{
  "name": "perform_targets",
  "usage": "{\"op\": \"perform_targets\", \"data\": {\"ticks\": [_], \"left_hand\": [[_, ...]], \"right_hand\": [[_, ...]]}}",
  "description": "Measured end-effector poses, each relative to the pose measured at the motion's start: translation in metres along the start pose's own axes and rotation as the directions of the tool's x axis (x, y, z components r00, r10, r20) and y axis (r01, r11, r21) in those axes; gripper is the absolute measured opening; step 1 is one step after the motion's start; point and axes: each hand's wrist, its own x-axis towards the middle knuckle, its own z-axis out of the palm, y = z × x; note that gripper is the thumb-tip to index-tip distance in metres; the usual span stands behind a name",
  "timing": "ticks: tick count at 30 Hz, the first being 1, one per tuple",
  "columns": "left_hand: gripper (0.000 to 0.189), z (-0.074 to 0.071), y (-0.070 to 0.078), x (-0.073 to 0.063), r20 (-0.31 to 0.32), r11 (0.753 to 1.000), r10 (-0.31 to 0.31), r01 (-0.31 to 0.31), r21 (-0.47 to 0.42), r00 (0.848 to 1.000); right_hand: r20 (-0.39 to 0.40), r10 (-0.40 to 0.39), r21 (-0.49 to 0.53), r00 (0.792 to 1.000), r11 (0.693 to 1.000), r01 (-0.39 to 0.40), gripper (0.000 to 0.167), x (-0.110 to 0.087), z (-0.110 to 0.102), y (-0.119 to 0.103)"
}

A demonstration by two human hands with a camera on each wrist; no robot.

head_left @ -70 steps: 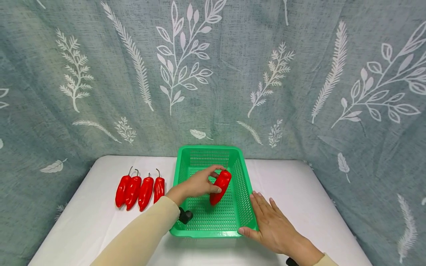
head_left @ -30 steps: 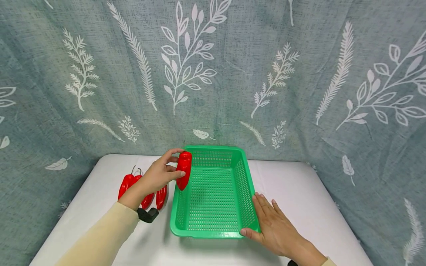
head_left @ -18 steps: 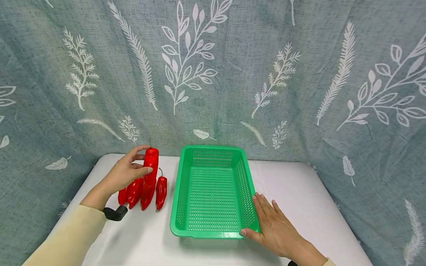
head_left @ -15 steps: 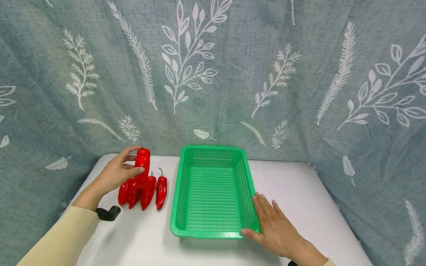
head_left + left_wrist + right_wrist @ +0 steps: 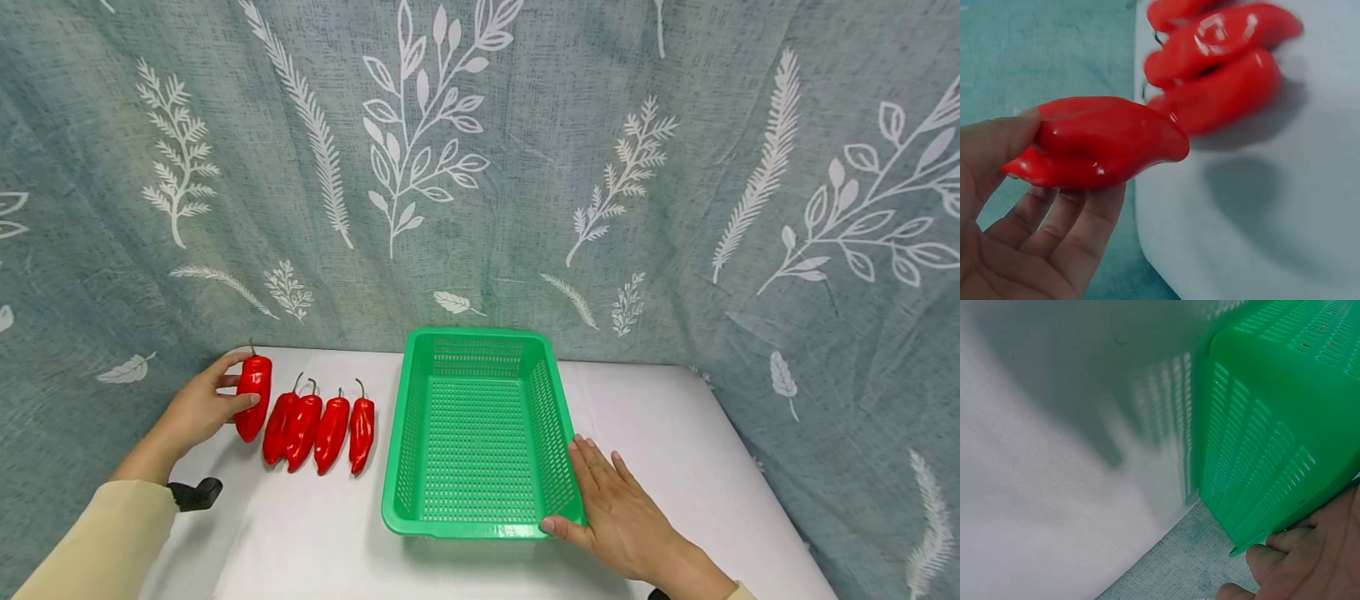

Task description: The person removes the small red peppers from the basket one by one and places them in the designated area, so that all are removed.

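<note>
At the left end of the table my left hand (image 5: 191, 415) holds a red pepper (image 5: 253, 398) between thumb and fingers, its stem pointing away. Seen from the left wrist, the pepper (image 5: 1107, 140) is raised above the white surface, with a shadow beneath. Several more red peppers (image 5: 303, 433) lie side by side just right of it, stems toward the back. My right hand (image 5: 618, 523) rests with straight fingers against the right side of a green perforated basket (image 5: 483, 529), thumb on its front corner. In the right wrist view its fingers (image 5: 1266, 559) touch the basket rim.
A white-covered table (image 5: 315, 542) carries everything, with the basket near its middle. Behind and beside it hangs a grey-green curtain (image 5: 510, 208) with white leaf prints. Nothing lies inside the basket.
My left hand has carried the pepper from inside the basket leftward, over the other peppers, to the left end of their row. My right hand stays at the basket.
</note>
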Motion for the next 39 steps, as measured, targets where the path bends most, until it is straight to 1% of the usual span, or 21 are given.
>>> {"op": "perform_targets", "data": {"ticks": [6, 9, 13, 17, 23, 33, 39], "left_hand": [[0.084, -0.003, -0.020, 0.001, 0.011, 1.000, 0.001, -0.001, 0.015, 1.000], [0.085, -0.004, -0.028, 0.003, 0.034, 1.000, -0.023, 0.022, 0.013, 0.999], [0.087, -0.001, -0.035, 0.007, 0.069, 0.997, -0.073, 0.072, 0.014, 0.995], [0.085, 0.004, -0.040, 0.013, 0.081, 0.996, -0.091, 0.091, 0.005, 0.993], [0.083, 0.011, -0.047, 0.017, 0.075, 0.996, -0.084, 0.085, -0.006, 0.994], [0.085, 0.013, -0.051, 0.019, 0.077, 0.997, -0.078, 0.078, 0.002, 0.994], [0.087, 0.015, -0.053, 0.024, 0.087, 0.993, -0.121, 0.121, 0.009, 0.989]], "right_hand": [[0.012, 0.006, 0.002, 1.000, 1.000, -0.006, 0.105, 0.000, -0.001, 0.000], [0.017, 0.004, -0.006, 1.000, 1.000, -0.004, 0.104, 0.001, -0.002, 0.000], [0.028, 0.007, -0.006, 1.000, 1.000, -0.007, 0.104, 0.000, -0.003, -0.001], [0.035, 0.011, 0.000, 0.999, 1.000, -0.011, 0.104, 0.000, -0.002, 0.000], [0.041, 0.019, 0.000, 0.999, 1.000, -0.019, 0.106, 0.001, -0.002, 0.001], [0.045, 0.026, 0.006, 0.999, 1.000, -0.027, 0.106, 0.001, -0.001, 0.000], [0.044, 0.027, 0.005, 0.999, 1.000, -0.027, 0.107, 0.001, -0.001, 0.001]]}}
